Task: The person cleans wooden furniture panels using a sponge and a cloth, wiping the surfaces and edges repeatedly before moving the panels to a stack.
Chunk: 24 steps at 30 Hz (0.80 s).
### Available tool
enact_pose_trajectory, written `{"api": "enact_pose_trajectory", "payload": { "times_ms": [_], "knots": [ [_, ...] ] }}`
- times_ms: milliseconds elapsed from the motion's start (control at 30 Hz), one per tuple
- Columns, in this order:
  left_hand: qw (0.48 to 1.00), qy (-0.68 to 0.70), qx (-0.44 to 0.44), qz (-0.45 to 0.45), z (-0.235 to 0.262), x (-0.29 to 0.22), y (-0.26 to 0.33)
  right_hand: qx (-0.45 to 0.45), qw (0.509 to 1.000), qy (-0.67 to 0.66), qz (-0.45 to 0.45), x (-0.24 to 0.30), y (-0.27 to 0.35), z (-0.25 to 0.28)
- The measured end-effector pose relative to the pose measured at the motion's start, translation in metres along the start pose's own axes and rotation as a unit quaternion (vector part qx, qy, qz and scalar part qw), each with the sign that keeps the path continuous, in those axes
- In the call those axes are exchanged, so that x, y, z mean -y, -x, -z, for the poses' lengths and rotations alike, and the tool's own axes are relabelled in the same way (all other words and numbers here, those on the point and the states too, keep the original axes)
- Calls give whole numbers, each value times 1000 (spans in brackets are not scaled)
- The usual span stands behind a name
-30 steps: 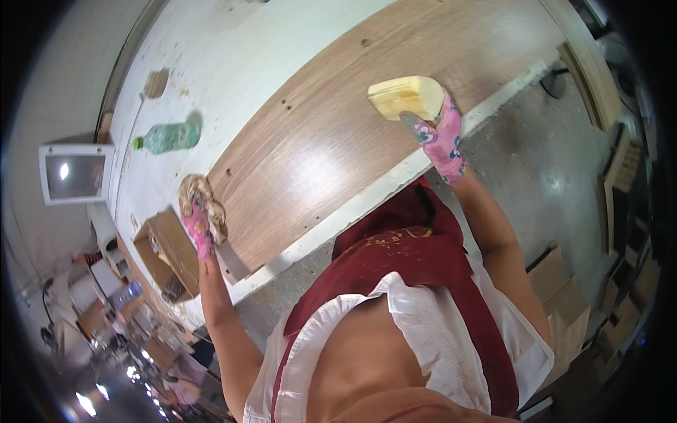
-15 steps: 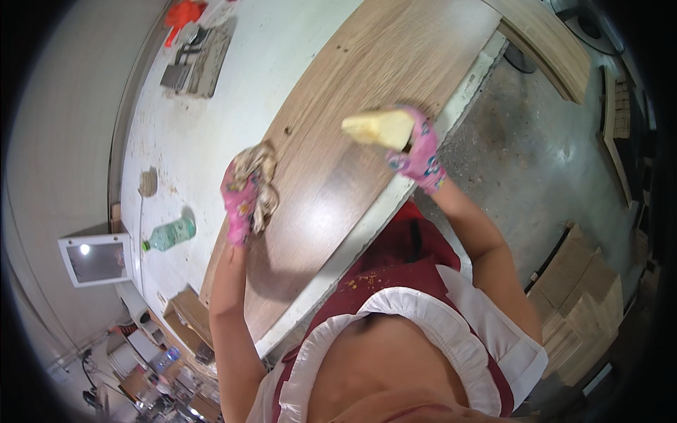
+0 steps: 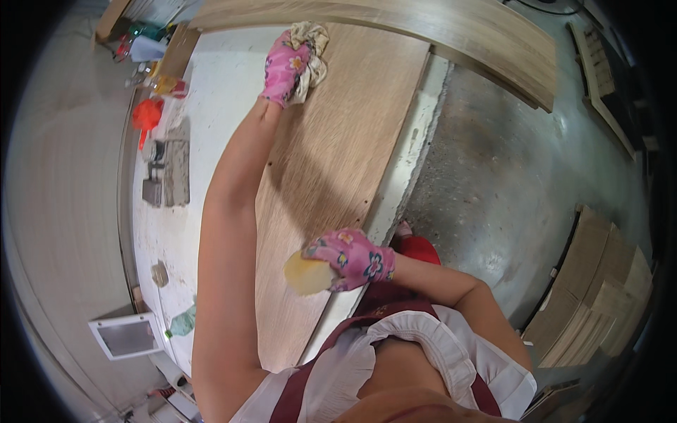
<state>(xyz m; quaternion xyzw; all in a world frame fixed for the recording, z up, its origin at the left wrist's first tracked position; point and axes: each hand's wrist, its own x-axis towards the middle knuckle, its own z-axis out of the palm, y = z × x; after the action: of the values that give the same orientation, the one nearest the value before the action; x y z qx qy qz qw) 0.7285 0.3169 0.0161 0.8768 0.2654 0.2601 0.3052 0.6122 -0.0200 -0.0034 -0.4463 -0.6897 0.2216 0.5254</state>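
Note:
A long wood-grain panel (image 3: 331, 162) lies on a white workbench (image 3: 218, 92). My left hand (image 3: 284, 67), in a pink flowered glove, reaches far along the panel and presses a crumpled beige rag (image 3: 312, 49) onto its surface. My right hand (image 3: 349, 257), in a matching glove, is close to my body over the panel's near part and grips a pale yellow sponge-like block (image 3: 307, 273).
On the bench's left side lie grey blocks (image 3: 169, 173), a red tool (image 3: 147, 116), bottles (image 3: 151, 67) and a green bottle (image 3: 182, 323). A small screen (image 3: 127, 337) stands at the bench end. More wood panels (image 3: 458, 35) lean beyond; stacked boards (image 3: 599, 289) sit on the concrete floor to the right.
My left hand slid the rag along the panel, far away from my body. My right hand with the yellow block now sits near my body. The view swung along the bench.

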Motion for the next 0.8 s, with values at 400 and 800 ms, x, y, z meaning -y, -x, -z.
{"api": "enact_pose_trajectory", "payload": {
  "times_ms": [400,800],
  "knots": [
    [954,-71,162,-241,-121,-97,0,-33,996,-44,64,-10,1,-1],
    [943,11,168,-288,-65,-116,121,-220,951,-206,-74,8,50,28]
  ]
}}
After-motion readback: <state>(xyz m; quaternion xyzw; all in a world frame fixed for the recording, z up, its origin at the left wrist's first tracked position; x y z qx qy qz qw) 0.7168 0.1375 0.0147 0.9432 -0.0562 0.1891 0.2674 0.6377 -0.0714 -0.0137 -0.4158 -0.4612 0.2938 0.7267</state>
